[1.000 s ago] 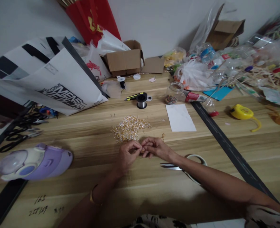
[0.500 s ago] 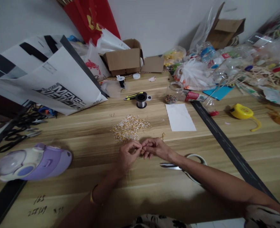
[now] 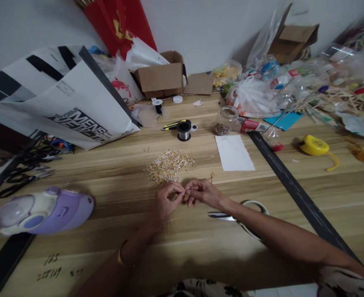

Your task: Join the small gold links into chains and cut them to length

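My left hand (image 3: 168, 201) and my right hand (image 3: 203, 193) meet fingertip to fingertip near the middle of the table. Both are closed in a pinch on a small gold beaded piece (image 3: 185, 197), which hangs between the fingers; its finer details are too small to tell. Just beyond my left hand lies a loose pile of gold and silver beads (image 3: 169, 165). A tiny gold piece (image 3: 212, 177) rests on the wood behind my right hand. White-handled scissors (image 3: 223, 216) lie partly under my right forearm.
Behind the beads are a wire spool (image 3: 184, 130), a bead jar (image 3: 225, 121) and white paper (image 3: 235, 153). A purple bottle (image 3: 61, 209) and black scissors (image 3: 21, 178) lie left. A yellow tape measure (image 3: 314, 145) is right; bags, boxes and plastic bottles line the back.
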Action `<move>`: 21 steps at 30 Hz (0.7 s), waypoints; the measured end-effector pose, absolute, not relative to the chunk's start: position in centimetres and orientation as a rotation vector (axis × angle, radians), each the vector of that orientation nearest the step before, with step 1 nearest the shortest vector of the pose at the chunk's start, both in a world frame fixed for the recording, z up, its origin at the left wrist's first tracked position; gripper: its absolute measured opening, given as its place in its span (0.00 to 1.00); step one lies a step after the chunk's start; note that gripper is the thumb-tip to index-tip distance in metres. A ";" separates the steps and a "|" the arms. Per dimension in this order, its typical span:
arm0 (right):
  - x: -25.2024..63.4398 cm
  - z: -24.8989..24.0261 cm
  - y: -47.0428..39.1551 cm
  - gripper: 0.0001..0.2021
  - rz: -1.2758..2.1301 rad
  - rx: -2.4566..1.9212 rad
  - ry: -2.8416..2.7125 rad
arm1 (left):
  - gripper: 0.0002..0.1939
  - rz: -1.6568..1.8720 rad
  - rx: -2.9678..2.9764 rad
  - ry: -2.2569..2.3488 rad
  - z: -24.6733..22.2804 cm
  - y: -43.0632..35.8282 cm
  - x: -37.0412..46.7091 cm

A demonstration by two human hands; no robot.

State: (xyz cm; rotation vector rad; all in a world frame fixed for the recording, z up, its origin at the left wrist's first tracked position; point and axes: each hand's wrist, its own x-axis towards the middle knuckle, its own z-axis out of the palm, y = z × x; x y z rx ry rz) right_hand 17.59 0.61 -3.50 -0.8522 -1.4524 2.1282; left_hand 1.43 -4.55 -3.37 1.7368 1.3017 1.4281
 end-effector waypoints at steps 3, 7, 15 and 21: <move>17.6 -3.3 0.6 0.21 2.137 -0.856 -1.461 | 0.05 1.408 1.719 1.303 -3.4 -4.6 1.4; 17.6 -3.2 0.6 0.21 2.133 -0.851 -1.468 | 0.04 1.390 1.607 1.290 -3.3 -4.6 1.4; 17.6 -3.6 0.6 0.20 2.112 -0.849 -1.483 | 0.04 1.356 1.285 1.286 -3.0 -4.4 1.2; 17.6 -3.7 0.5 0.20 2.107 -0.844 -1.449 | 0.06 1.298 1.105 1.280 -3.0 -4.5 0.9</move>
